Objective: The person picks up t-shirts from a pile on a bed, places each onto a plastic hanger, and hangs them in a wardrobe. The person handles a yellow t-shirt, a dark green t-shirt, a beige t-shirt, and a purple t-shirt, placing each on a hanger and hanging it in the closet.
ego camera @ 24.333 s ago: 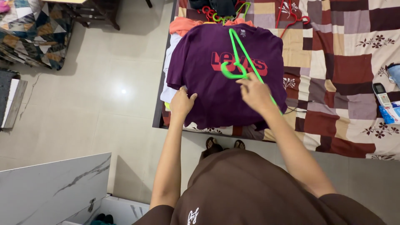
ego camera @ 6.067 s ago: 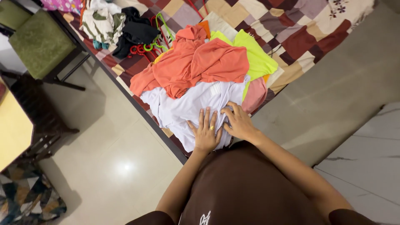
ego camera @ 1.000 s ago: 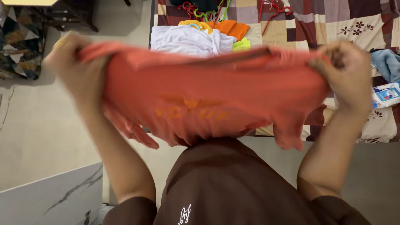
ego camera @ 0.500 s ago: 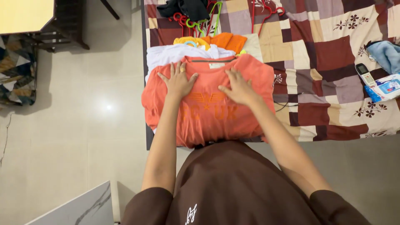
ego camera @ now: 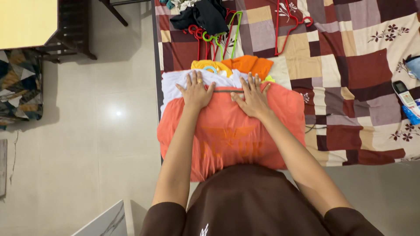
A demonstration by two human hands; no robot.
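Bare quilt (ego camera: 350, 65) right of orange shirt (ego camera: 232, 135): free. Ahead blocked: clothes pile (ego camera: 236, 67), hangers (ego camera: 214, 37).

Left hand (ego camera: 195, 91), right hand (ego camera: 251, 96) flat on orange shirt (ego camera: 229, 135).

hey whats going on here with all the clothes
A person in a brown top stands at the edge of a bed with a patchwork cover. An orange-red t-shirt lies spread flat on top of a pile that includes a white garment. Both hands press flat near its collar, the left hand and the right hand side by side. Red and green plastic hangers lie farther up the bed beside a black garment.
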